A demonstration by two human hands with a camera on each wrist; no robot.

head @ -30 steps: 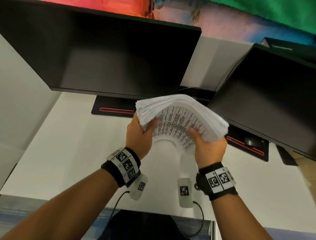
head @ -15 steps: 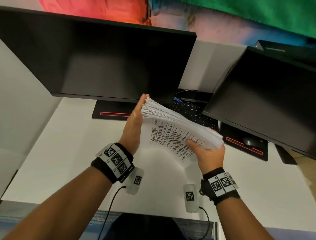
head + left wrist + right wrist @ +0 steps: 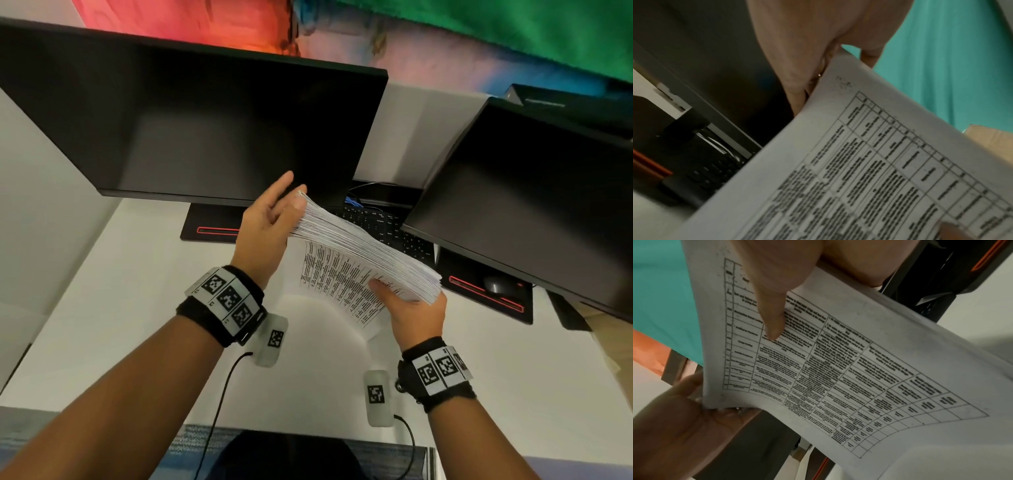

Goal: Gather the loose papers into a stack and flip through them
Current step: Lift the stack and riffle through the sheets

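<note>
- While the stack of papers [image 3: 363, 246] hangs in the air above the white desk [image 3: 102, 308], your right hand [image 3: 416, 313] holds its near right corner, thumb pressed on the printed underside and fingers out of sight behind the sheets.
- Your left hand [image 3: 265, 229] stands upright against the stack's left edge, fingers nearly straight and spread, thumb tip touching the fanned sheet edges; it clasps nothing.
- From the head view, the stack slopes down from your left hand toward your right, its sheets fanned apart on the left.
- The lowest sheet [image 3: 838, 369] curls downward away from the rest, showing a printed table with text too blurred to read.
- In the right wrist view, your thumb [image 3: 772, 313] lies across that table, and your left hand [image 3: 684, 418] meets the sheet's far corner.
- In the left wrist view, your fingers [image 3: 797, 65] run along the paper's edge.
- Behind the stack sit a dark monitor [image 3: 205, 130], a second monitor [image 3: 534, 205] on the right, a black keyboard [image 3: 387, 226] between them, and a mouse [image 3: 496, 285] under the right screen.
</note>
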